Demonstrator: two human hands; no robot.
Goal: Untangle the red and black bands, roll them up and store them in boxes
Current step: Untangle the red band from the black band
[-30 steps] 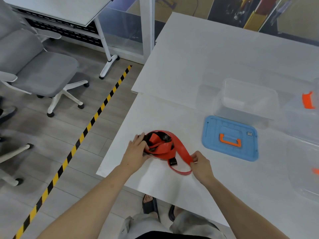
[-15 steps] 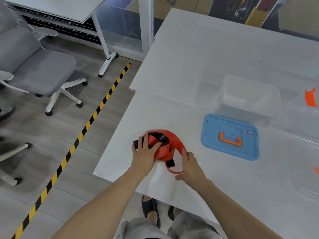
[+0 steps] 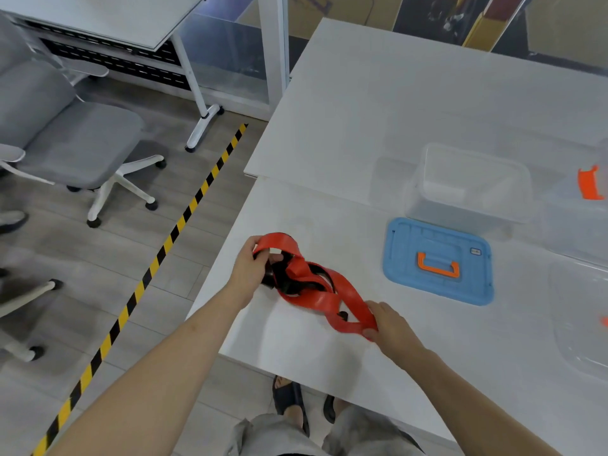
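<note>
Red band and black band are lying knotted together near the table's front edge. Nearest, the right hand is pinching a red loop; farther left, the left hand is gripping another red loop above the black coil. Pulling gently apart should expose crossings; yanking could tighten them. Beyond, a clear box is waiting behind its blue lid.

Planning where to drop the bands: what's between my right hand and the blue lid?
Only bare table between the right hand and blue lid, in the head view.
</note>
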